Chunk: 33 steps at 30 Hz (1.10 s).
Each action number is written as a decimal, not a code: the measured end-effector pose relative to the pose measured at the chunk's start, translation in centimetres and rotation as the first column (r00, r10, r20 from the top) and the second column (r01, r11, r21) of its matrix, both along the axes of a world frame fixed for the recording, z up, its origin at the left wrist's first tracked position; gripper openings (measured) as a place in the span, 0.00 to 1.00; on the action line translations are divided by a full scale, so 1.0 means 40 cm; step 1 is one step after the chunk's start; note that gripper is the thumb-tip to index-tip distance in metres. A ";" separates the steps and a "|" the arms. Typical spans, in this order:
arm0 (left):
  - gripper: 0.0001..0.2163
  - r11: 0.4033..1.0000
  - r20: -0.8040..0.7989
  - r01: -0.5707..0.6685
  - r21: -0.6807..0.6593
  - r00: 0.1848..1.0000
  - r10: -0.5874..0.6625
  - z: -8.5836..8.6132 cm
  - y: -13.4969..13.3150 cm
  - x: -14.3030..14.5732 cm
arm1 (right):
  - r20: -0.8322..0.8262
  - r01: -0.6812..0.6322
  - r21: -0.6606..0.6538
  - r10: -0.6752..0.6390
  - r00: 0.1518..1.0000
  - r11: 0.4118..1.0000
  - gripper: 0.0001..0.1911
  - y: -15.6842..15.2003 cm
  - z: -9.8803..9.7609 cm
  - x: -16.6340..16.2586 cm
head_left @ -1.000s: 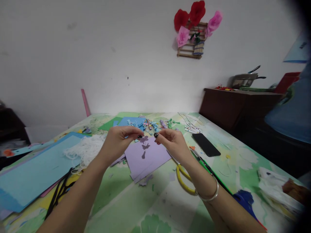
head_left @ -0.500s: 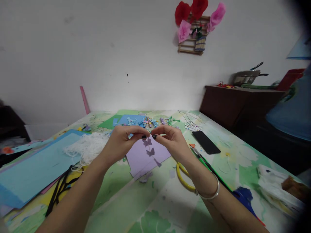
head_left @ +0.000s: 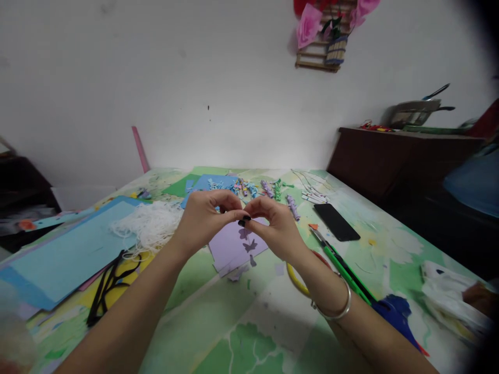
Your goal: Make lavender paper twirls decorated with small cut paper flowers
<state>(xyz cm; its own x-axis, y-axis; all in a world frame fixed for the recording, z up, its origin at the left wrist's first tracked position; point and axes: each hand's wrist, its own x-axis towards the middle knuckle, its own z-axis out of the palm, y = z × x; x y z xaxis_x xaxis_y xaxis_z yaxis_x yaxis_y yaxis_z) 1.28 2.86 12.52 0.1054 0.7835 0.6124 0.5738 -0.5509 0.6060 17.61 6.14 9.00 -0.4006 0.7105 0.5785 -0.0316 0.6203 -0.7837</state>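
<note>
My left hand (head_left: pixel 213 215) and my right hand (head_left: pixel 275 223) meet above the table with thumbs and fingertips pinched together. From between them hangs a string of purple paper butterflies (head_left: pixel 250 246), and the bit of string inside the pinch is hidden by my fingers. Behind the butterflies lies a sheet of lilac paper (head_left: pixel 222 252), with small lilac scraps (head_left: pixel 237 274) at its near edge. Yellow-handled scissors (head_left: pixel 297 280) rest partly under my right forearm.
White yarn (head_left: pixel 150 226), light-blue paper (head_left: pixel 78 259) and black strips (head_left: pixel 107 291) lie left. Curled paper pieces (head_left: pixel 268 188) sit at the back. On the right are a green cutter (head_left: pixel 343 270), a phone (head_left: pixel 337 222), a blue-handled tool (head_left: pixel 395 314) and a white plastic bag (head_left: pixel 448 285).
My view has tilted down and shifted slightly. My thumbs have come closer and now overlap at the pinch. The butterflies still hang below, and a lilac curled piece shows beyond my right hand.
</note>
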 end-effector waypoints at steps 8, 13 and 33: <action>0.12 0.903 -0.278 -0.332 -0.272 0.926 0.257 -0.003 0.051 -0.089 | -0.083 0.008 -0.175 -0.022 0.996 0.985 0.05 0.014 0.000 0.002; 0.02 0.655 -0.699 -0.622 -0.429 0.688 0.195 -0.096 0.138 -0.196 | -0.123 0.020 -0.255 -0.053 0.991 0.967 0.09 0.017 0.007 0.011; 0.09 0.488 -0.749 -0.705 -0.514 0.646 0.144 -0.131 0.153 -0.266 | -0.187 0.047 -0.303 -0.108 0.976 0.952 0.06 0.021 0.032 0.032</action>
